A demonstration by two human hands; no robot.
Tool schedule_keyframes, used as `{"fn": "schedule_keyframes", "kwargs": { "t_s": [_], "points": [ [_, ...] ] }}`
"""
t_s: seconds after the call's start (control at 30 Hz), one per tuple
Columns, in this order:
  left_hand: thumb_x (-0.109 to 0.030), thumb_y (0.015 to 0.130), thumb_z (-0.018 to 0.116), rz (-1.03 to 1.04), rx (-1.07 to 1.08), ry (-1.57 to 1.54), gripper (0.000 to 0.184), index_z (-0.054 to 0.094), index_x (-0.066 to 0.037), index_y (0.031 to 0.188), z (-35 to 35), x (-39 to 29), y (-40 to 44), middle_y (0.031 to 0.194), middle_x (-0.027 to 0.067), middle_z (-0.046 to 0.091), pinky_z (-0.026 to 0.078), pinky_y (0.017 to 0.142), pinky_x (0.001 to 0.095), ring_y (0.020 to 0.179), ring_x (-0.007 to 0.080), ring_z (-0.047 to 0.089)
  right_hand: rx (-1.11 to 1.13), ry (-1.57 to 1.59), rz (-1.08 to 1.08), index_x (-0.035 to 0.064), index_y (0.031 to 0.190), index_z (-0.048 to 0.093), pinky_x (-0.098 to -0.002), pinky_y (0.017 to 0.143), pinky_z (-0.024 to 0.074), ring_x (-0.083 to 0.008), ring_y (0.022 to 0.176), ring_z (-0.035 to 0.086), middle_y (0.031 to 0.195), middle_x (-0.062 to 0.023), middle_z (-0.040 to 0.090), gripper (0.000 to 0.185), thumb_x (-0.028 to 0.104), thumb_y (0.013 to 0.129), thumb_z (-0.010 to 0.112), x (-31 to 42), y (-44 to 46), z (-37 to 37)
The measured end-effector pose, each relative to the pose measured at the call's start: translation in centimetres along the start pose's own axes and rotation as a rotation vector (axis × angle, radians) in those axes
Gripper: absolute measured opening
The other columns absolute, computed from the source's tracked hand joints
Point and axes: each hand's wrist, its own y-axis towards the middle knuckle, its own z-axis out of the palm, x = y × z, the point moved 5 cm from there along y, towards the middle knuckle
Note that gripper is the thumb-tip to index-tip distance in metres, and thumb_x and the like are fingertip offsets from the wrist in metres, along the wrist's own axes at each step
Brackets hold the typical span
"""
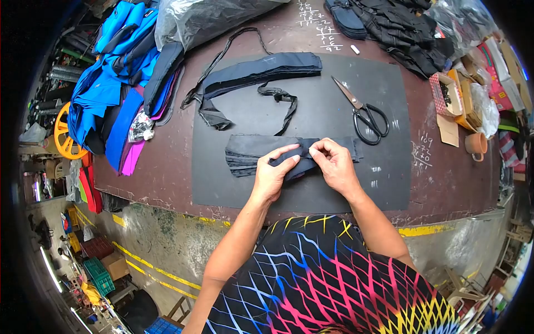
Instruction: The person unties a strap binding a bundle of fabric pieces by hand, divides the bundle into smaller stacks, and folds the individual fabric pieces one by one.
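A fanned stack of dark fabric strips (245, 147) lies on the black mat (233, 192) in front of me. My left hand (273, 171) is closed on the folded fabric near its middle, thumb on top. Close beside it, my right hand (335, 167) pinches the same dark fabric between thumb and fingertips. Exactly how many layers they hold is hidden. Farther back rests another stack of dark strips (261, 73). A twisted black fabric scrap (285, 111) sits between the stacks. The black-handled scissors (367, 119) lie to the right, blades slightly apart.
Blue fabric pieces (119, 55) and a grey plastic bag (214, 19) are piled at the back left. Black fabric (403, 36) lies at the back right. An orange mug (476, 146) and a patterned box (445, 92) stand near the right edge. White chalk (355, 49) lies behind the scissors.
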Motion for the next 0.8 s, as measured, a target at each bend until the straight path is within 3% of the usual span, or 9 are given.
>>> {"fn": "schedule_keyframes", "kwargs": {
  "t_s": [0.33, 0.57, 0.8],
  "points": [
    [0.001, 0.092, 0.072, -0.026, 0.011, 0.006, 0.038, 0.071, 0.002, 0.13, 0.2, -0.5, 0.0, 0.112, 0.0117, 0.072, 0.062, 0.081, 0.0319, 0.092, 0.0165, 0.07, 0.001, 0.204, 0.089, 0.002, 0.102, 0.068, -0.0198, 0.064, 0.0386, -0.0022, 0.074, 0.05, 0.083, 0.0054, 0.06, 0.014, 0.015, 0.106, 0.065, -1.4, 0.0, -0.8],
    [0.0, 0.091, 0.073, -0.028, -0.02, 0.001, 0.034, 0.074, 0.001, 0.125, 0.0, -0.7, 0.1, 0.111, 0.0114, 0.072, 0.063, 0.076, 0.0328, 0.09, 0.0165, 0.07, -0.034, 0.442, 0.294, 0.0061, 0.102, 0.064, -0.0205, 0.063, 0.0436, -0.0064, 0.07, 0.056, 0.085, 0.0041, 0.059, 0.013, 0.017, 0.108, 0.062, -2.1, -0.2, -2.1],
    [-0.003, 0.092, 0.074, -0.021, -0.014, 0.01, 0.035, 0.072, 0.003, 0.127, -0.1, -0.9, 0.0, 0.112, 0.0123, 0.072, 0.063, 0.075, 0.0336, 0.089, 0.0178, 0.071, -0.096, 0.521, 0.288, 0.0058, 0.102, 0.063, -0.0213, 0.062, 0.0441, -0.0066, 0.071, 0.056, 0.09, 0.0019, 0.06, 0.011, 0.015, 0.108, 0.061, -2.8, -0.7, -3.7]
  ]
}}
